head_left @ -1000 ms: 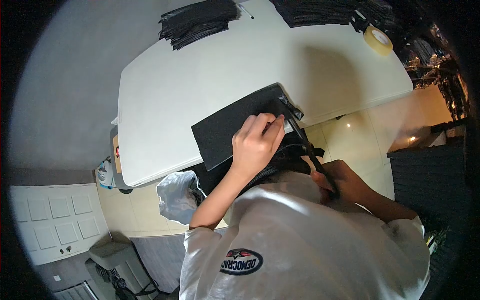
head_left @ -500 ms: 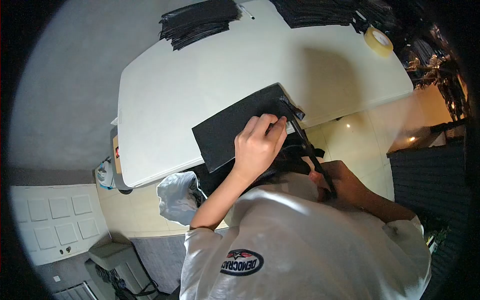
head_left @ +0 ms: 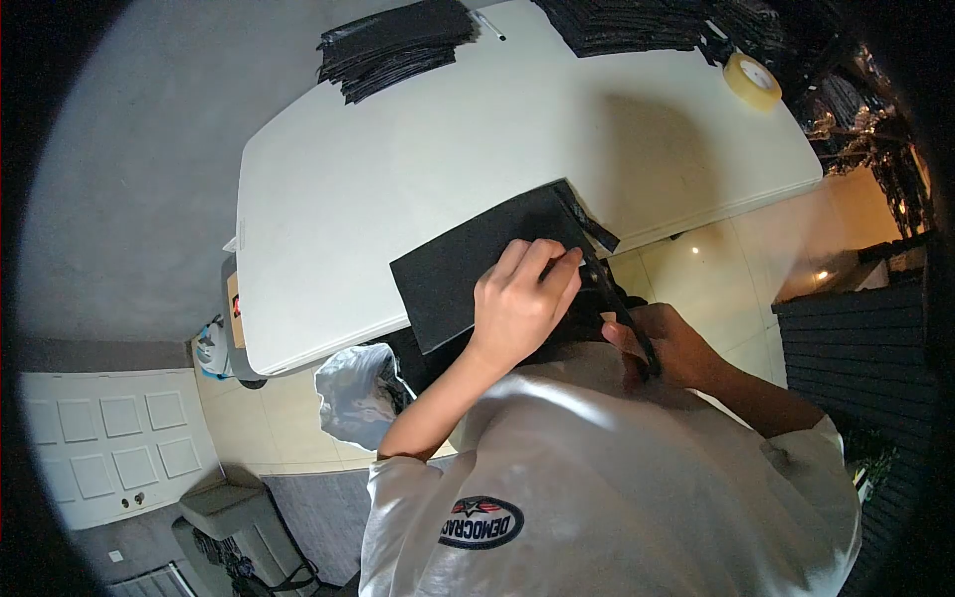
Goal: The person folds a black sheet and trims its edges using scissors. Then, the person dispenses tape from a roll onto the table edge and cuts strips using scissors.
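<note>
A flat black rectangular piece (head_left: 448,274) lies slanted at the near edge of the white table, partly overhanging it. My left hand (head_left: 527,298) rests on its right part with curled fingers, pinching near its right edge; a small whitish bit shows at the fingertips. From that edge a narrow black strip (head_left: 622,313) runs down toward my body. My right hand (head_left: 665,343) is closed around the lower end of this strip, close to my shirt, its fingers in shadow. A short black flap (head_left: 600,235) sticks out at the piece's upper right corner.
On the white table (head_left: 328,199) are stacks of black sheets (head_left: 398,45) (head_left: 622,28), a marker pen (head_left: 490,25) and a roll of tape (head_left: 753,82). An open white bag (head_left: 353,398) sits below the near edge. A grey armchair (head_left: 244,527) stands at lower left.
The black piece and my left hand have shifted slightly toward me and to the right. My right hand has risen a little, still holding the strip.
</note>
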### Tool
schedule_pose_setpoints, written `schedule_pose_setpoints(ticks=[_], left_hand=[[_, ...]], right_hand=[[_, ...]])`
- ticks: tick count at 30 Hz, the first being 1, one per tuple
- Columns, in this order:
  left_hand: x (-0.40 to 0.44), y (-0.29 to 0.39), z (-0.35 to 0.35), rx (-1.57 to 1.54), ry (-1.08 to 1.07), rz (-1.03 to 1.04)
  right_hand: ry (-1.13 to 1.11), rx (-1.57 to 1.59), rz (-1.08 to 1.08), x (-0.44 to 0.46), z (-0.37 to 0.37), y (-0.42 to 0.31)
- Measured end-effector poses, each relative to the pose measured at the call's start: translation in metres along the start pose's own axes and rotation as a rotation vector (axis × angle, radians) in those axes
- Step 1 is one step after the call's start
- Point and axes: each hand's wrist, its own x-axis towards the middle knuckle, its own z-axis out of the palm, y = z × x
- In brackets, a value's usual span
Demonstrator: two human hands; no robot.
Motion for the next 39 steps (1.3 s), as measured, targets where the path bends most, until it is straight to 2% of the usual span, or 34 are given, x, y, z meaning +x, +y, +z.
schedule_pose_setpoints(ticks=[7, 22, 32, 34, 39], left_hand=[[-0.002, 0.002, -0.001, -0.018, -0.022, 0.035], [-0.002, 0.001, -0.002, -0.018, -0.05, 0.064], [-0.003, 0.001, -0.002, -0.023, -0.046, 0.05], [-0.003, 0.0, -0.002, -0.027, -0.037, 0.056], [-0.003, 0.0, -0.004, -0.038, -0.039, 0.051]], right_hand=[[0.029, -0.033, -0.053, 0.009, -0.001, 0.001], [0.052, -0.145, 0.035, 0.01, -0.002, -0.016], [0.052, -0.188, 0.028, 0.011, -0.002, -0.013], [0.042, -0.19, -0.06, 0.011, -0.002, -0.011], [0.054, -0.149, -0.018, 0.011, -0.001, -0.012]])
